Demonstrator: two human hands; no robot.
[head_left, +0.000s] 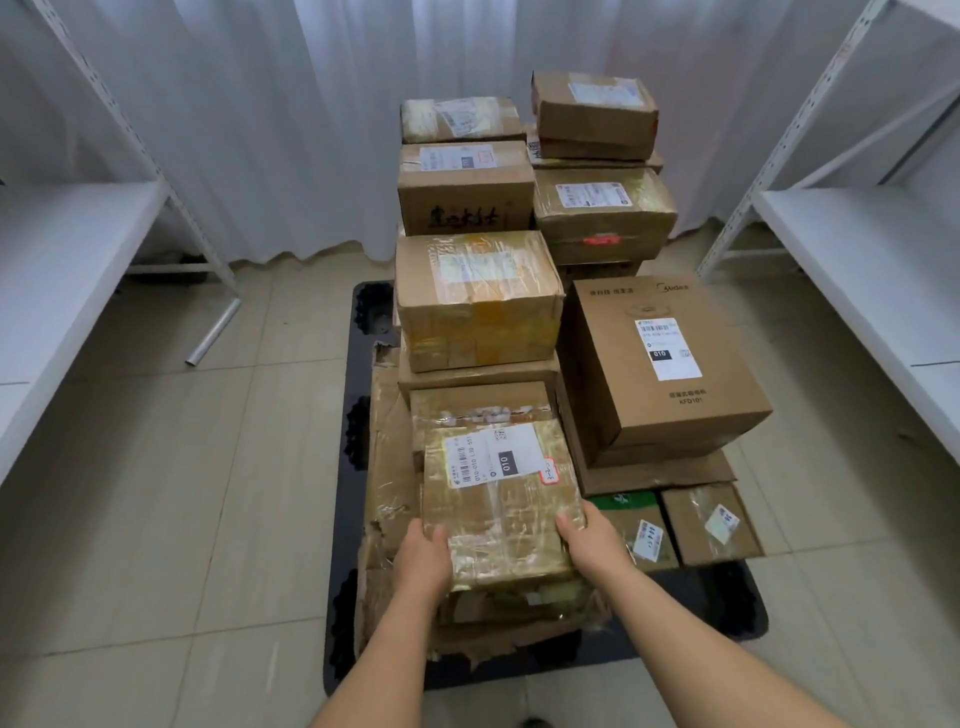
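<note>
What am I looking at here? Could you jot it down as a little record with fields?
place: tiled room, white curtain behind, white shelves on both sides
load: many cardboard parcels stacked on a black flat cart
in hand: taped parcel with a white label marked 010, at the near stack
hands: left hand grips its left side, right hand its right side
neighbour: large printed box to the right, also labelled 010

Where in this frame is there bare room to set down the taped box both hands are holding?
Bare: the left shelf and right shelf boards, and the tiled floor between each shelf and the black cart. Crowded: the cart, stacked with cartons around the taped box that the left hand and right hand grip.
</note>
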